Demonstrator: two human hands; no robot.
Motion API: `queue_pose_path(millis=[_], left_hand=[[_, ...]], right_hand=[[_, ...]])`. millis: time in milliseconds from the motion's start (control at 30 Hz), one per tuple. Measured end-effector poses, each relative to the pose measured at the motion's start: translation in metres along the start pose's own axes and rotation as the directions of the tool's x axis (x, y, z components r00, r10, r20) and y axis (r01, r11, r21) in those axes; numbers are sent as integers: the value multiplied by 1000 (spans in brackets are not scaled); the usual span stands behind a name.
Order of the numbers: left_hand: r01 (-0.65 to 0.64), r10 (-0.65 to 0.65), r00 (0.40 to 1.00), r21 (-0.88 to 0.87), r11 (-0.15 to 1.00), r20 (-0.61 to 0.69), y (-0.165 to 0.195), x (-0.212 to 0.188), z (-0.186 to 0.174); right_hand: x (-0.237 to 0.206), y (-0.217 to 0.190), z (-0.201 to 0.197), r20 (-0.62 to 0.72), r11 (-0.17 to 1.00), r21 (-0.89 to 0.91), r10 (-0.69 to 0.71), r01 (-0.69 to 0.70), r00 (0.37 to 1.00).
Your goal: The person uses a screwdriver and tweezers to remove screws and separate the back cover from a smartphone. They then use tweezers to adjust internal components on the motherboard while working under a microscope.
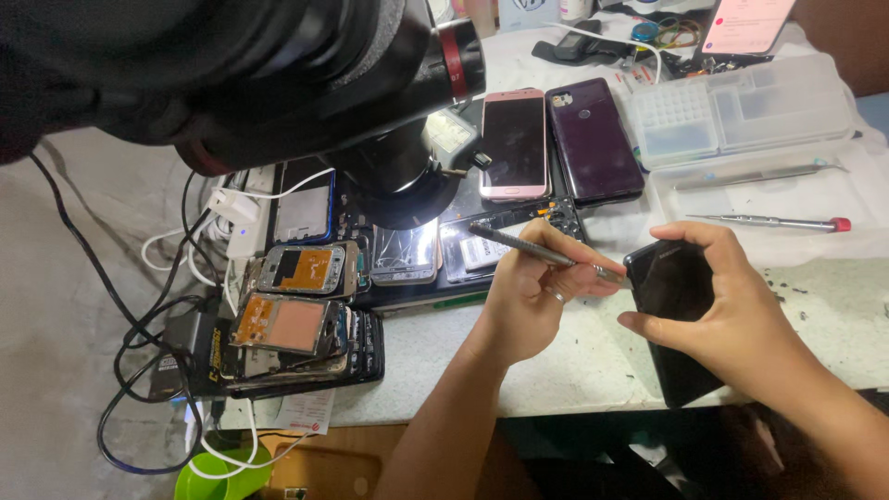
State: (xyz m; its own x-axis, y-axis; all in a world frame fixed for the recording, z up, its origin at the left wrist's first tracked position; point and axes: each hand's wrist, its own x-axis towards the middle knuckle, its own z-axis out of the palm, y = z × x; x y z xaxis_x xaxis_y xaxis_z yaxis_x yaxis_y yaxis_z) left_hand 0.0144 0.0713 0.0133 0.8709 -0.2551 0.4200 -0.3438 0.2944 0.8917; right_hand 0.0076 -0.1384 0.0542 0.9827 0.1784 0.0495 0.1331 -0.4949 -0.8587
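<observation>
Head view looks down on a repair bench, with a black microscope [278, 83] filling the 11 o'clock corner. At about 4 o'clock, the right hand [732, 315] is clamped around a black smartphone [676, 315], thumb on its near long edge and fingers curled over the far edge, so the phone hangs partly over the front rim of the white worktable [574, 370]. Just at 9 o'clock of the phone, the left hand [532, 301] pinches a slim metal pry tool [546, 253] like a pen; its tip touches the phone's upper left edge.

The work looks to be at an early stage: the phone still appears whole, with no gap visible at the seam and no part lifted off, so the opening remains to be done. Whether the tip has entered the seam is too small to tell.

At 9 o'clock lies a stack of stripped phone frames [296, 319] with cables beside it. At 12 o'clock sit a pink phone [515, 143] and a dark purple phone [593, 139], at 1 o'clock a clear parts organiser [741, 111], and at 2 o'clock a red-capped screwdriver [769, 222].
</observation>
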Motion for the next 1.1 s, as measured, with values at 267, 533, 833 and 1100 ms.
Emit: queue_pose_path(millis=[267,533,833,1100], left_hand=[[-58,57,998,-84,995,-16,-3,-1,10],[2,-1,1000,-47,999,14,2,-1,-3],[-84,91,994,-107,991,61,-8,0,13],[-117,97,992,-273,955,-86,-24,-2,7]], right_hand=[[-2,17,6,-101,979,168,-98,114,990],[-2,15,10,-71,992,118,-29,37,997],[8,31,-15,-130,956,276,-66,100,989],[8,56,-8,-74,562,827,68,23,995]])
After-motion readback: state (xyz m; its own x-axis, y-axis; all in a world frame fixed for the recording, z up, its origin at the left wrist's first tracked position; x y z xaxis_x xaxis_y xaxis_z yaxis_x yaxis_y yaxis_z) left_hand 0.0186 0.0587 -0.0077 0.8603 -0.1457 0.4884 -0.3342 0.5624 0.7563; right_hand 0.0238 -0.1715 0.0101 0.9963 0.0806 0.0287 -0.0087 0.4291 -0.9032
